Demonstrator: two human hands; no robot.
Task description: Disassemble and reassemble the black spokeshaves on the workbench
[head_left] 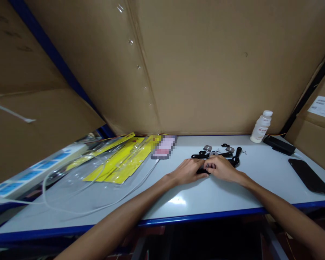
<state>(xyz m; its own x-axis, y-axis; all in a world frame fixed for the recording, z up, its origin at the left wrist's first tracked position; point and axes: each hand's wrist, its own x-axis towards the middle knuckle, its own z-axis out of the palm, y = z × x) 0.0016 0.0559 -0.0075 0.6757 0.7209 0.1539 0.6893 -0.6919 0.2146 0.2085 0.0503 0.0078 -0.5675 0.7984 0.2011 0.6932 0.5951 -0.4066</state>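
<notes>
Side by side on the table [162, 196], my left hand [188, 170] and my right hand [222, 168] meet over a black part [203, 171]. The left hand lies low with its fingers against this part and holds it down. Curled fingers of the right hand pinch at its top; whatever is between them is too small to make out. Just behind the hands lie black handles, one of them upright-angled at the right [238, 152]. Grey metal plates [207, 148], another plate [229, 149] and a small black piece [225, 145] are scattered there too.
Yellow cards in clear plastic packaging [116, 162] cover the left side. A phone [164, 147] with a white cable [124, 196] lies at the back. On the right are a bottle [261, 126], a black box-shaped object [279, 145] and a dark phone [310, 176]. Cardboard walls enclose the table.
</notes>
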